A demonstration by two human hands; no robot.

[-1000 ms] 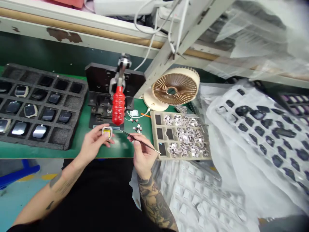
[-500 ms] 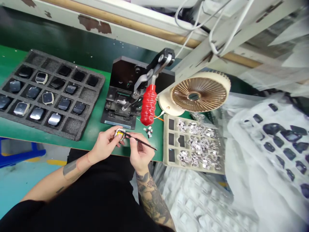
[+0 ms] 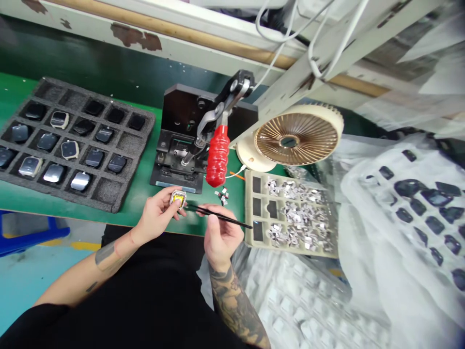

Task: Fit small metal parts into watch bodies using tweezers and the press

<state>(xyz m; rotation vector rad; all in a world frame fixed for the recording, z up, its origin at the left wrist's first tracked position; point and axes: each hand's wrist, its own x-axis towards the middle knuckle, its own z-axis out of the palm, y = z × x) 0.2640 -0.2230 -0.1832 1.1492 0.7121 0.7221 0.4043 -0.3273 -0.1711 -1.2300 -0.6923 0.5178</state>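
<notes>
Between thumb and fingers, my left hand (image 3: pixel 162 211) grips a small watch case (image 3: pixel 178 198) with a silvery rim and a yellow patch inside. My right hand (image 3: pixel 222 237) is closed on black tweezers (image 3: pixel 225 217), whose tips point left and lie just right of the case, apart from it. Both hands are over the front edge of the green bench. Just beyond them stands a black toggle press (image 3: pixel 181 150) with a red handle (image 3: pixel 218 157). A few small silver-and-black pieces (image 3: pixel 222 195) lie loose on the bench behind the tweezers.
To the left lies a grey foam tray (image 3: pixel 127 186) holding several watch bodies (image 3: pixel 54 173). A cream fan (image 3: pixel 298 135) stands right of the press. In front of it sits a compartment tray (image 3: pixel 248 208) of small silvery parts (image 3: pixel 296 213). Plastic-covered trays (image 3: pixel 363 232) fill the right side.
My right hand has drawn the tweezers away from the watch case, to the right and slightly down. My left hand still holds the case, its inside now more visible. The view has shifted slightly.
</notes>
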